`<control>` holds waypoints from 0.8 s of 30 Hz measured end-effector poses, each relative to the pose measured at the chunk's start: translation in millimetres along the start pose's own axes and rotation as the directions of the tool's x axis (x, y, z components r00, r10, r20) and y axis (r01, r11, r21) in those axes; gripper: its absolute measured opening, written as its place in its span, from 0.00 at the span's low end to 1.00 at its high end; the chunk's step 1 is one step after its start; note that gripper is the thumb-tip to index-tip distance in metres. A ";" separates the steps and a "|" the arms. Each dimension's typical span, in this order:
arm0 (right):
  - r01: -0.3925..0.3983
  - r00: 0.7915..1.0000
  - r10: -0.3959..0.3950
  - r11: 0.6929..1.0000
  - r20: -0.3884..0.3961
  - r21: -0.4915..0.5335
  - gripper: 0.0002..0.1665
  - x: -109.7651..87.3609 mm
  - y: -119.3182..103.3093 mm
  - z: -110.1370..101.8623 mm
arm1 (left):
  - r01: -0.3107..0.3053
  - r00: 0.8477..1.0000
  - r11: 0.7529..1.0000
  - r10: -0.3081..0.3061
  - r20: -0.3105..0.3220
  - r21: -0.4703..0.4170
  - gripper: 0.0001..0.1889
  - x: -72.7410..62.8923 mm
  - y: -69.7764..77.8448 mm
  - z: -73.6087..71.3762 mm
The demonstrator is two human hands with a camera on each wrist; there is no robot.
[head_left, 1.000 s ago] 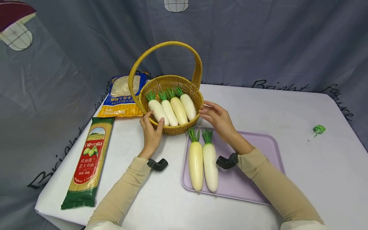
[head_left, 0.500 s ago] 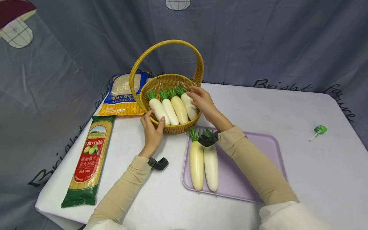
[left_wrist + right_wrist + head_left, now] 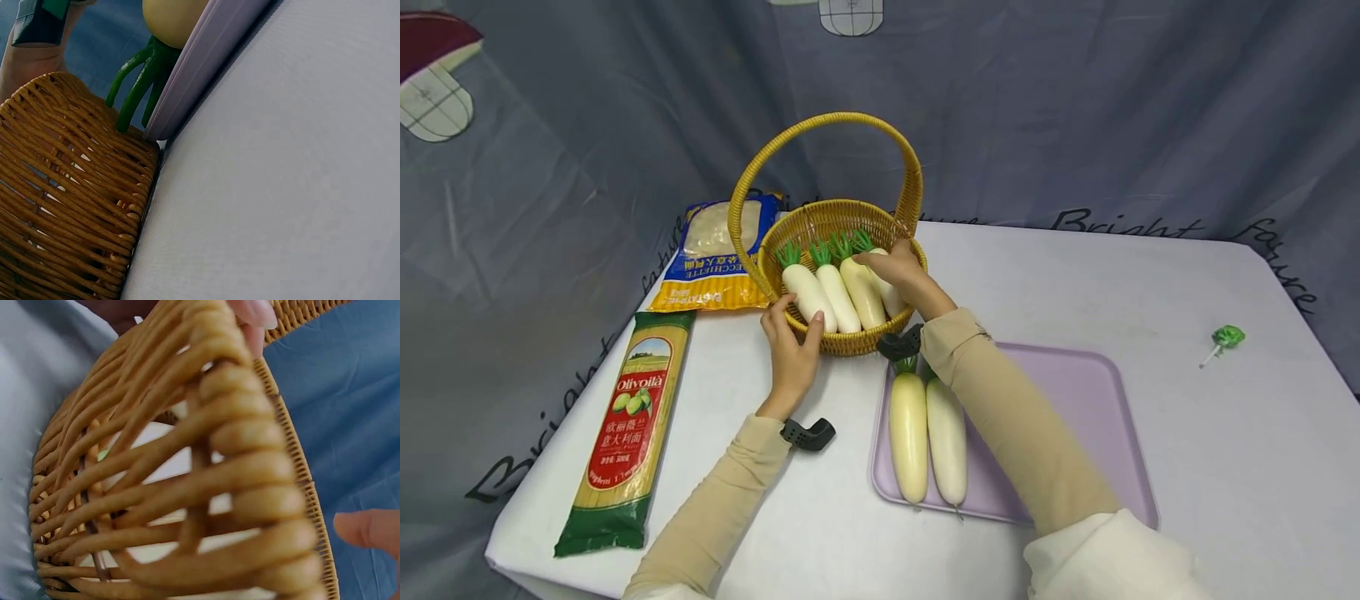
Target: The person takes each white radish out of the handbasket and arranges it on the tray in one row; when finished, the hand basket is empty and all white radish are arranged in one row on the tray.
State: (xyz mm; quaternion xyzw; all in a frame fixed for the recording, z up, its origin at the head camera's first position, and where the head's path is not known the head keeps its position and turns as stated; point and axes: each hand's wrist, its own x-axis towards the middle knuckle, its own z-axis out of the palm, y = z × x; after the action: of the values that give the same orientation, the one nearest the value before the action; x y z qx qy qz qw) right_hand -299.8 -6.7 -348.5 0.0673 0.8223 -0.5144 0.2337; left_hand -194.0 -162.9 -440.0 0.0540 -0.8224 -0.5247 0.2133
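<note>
A yellow wicker basket (image 3: 850, 343) with a tall arched handle holds several white radishes with green tops. My left hand (image 3: 792, 358) grips its front-left rim; in the right wrist view its thumb (image 3: 255, 315) lies over the rim. Above the right side of the basket is my right hand (image 3: 901, 271), over the rightmost radish (image 3: 889, 296). Its thumb is extended towards the green tops; most of its fingers are hidden. In the right wrist view that thumb (image 3: 372, 529) stands apart from the wicker. Two more radishes, one yellowish (image 3: 908, 437) and one white (image 3: 947, 442), lie on a purple tray (image 3: 1067, 400).
A spaghetti pack (image 3: 628, 433) lies at the left of the white table (image 3: 1150, 300). Behind it a blue and orange pasta bag (image 3: 715, 262) lies beside the basket. A green lollipop (image 3: 1227, 337) is at the far right. Grey curtains hang behind the table.
My right hand has moved from the basket's right rim up and left, over the radishes inside. Its forearm now crosses the tray radishes' tops. My left hand has stayed on the rim.
</note>
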 end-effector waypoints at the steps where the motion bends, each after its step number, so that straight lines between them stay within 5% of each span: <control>1: -0.015 1.000 0.015 1.000 0.001 -0.010 0.57 0.2 -0.2 1.1 | 0.004 1.000 1.000 -0.004 0.001 0.001 0.26 -0.5 -0.2 -0.4; 7: -0.039 0.999 0.040 0.997 0.021 -0.071 0.51 2.2 -2.2 2.2 | -0.001 1.000 1.000 0.001 -0.007 0.006 0.26 -1.6 -0.8 -1.6; 14: -0.011 1.000 0.008 0.952 -0.012 -0.307 0.45 4.2 -1.8 3.0 | -0.009 1.000 1.000 0.009 -0.013 -0.007 0.26 -1.7 0.5 -1.8; 24: 0.040 0.998 -0.048 0.985 -0.042 -0.171 0.39 3.6 5.9 -1.3 | -0.009 1.000 1.000 0.009 -0.003 -0.001 0.26 -1.6 -0.5 -0.1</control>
State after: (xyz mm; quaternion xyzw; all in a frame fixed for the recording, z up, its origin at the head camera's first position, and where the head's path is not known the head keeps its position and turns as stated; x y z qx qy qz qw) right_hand -301.3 -3.3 -354.6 0.0408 0.8695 -0.4459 0.2084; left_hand -192.6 -162.7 -440.9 0.0511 -0.8220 -0.5239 0.2171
